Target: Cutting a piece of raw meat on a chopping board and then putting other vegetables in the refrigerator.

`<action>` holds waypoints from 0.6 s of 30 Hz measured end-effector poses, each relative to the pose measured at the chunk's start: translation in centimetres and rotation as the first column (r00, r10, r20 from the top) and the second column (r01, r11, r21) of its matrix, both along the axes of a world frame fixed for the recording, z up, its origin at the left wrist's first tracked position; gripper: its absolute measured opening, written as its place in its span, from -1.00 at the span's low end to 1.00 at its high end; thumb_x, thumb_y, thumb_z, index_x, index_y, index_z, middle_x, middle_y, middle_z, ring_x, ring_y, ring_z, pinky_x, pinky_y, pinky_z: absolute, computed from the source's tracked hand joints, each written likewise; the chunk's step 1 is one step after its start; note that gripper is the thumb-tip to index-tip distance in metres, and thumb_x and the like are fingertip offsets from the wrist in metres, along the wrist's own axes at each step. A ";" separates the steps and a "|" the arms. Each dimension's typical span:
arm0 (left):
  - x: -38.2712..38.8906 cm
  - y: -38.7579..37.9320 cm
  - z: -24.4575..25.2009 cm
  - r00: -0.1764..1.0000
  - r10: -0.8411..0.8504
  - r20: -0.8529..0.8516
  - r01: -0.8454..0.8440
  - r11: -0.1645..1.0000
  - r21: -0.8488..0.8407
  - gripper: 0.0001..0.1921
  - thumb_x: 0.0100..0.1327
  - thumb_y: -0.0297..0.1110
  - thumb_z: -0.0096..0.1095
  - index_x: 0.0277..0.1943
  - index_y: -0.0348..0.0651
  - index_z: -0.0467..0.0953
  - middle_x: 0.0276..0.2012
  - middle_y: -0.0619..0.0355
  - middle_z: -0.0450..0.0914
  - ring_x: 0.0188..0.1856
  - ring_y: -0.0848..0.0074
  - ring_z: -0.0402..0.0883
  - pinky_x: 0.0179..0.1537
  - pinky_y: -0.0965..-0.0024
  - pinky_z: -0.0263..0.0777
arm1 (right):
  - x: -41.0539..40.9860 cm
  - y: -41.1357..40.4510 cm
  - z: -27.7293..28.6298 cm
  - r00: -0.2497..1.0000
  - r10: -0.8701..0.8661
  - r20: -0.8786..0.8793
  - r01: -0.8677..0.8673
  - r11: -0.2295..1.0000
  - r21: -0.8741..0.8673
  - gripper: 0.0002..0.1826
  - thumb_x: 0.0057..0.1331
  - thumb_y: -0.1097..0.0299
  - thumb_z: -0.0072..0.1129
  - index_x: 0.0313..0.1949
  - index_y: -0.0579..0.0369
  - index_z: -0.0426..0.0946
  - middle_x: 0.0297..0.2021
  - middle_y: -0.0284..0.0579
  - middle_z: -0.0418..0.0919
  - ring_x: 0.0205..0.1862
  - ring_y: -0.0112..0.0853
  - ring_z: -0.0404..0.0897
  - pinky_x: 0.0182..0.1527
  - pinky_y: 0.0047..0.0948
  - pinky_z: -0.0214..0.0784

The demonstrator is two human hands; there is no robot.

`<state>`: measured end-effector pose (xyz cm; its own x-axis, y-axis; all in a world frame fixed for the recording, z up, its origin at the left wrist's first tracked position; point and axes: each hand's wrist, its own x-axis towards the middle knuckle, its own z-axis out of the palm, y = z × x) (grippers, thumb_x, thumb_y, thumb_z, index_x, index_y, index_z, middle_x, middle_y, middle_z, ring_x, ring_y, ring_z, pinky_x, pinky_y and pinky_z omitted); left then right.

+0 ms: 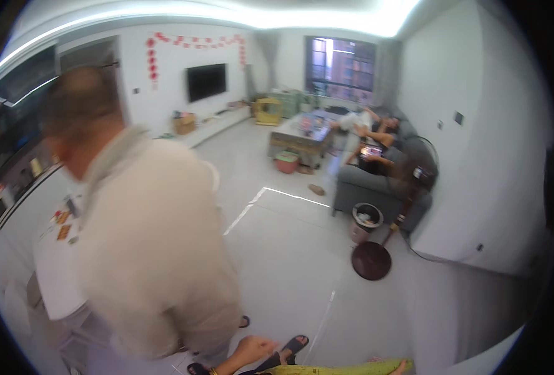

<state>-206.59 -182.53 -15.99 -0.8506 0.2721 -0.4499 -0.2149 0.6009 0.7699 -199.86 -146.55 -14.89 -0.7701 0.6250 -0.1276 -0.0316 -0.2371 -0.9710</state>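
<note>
At the bottom edge, my left hand [257, 347] reaches forward, blurred, with a bracelet at the wrist; its fingers look bent, and no object shows in it. Beside it are feet in dark sandals [296, 344]. Yellow-green cloth [333, 369] spans the bottom edge, and a small part of my right hand [400, 366] shows at its right end, mostly cut off. Close on the left, a person in a beige shirt [159, 225] stands with their back to me and hides part of a white table [59, 290].
A round dark-brown base [371, 261] with a pole stands right of centre, by a waste bin [359, 232]. People recline on a grey sofa [363, 180] beside a coffee table [288, 138]. A slipper [316, 189] lies on the floor; a cable runs along the right wall.
</note>
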 end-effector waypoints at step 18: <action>-39.2 28.5 2.4 0.778 -0.602 -0.179 0.618 0.784 0.053 -0.61 0.35 0.01 -0.03 -0.10 -0.10 0.60 -0.24 0.10 0.66 -0.21 0.40 0.62 -0.16 0.45 0.43 | -20.9 19.8 4.5 0.587 -0.798 0.136 0.591 0.308 -0.745 -0.53 0.09 -0.16 0.24 -0.22 -0.10 0.40 -0.37 -0.23 0.44 -0.33 -0.33 0.45 -0.24 -0.23 0.38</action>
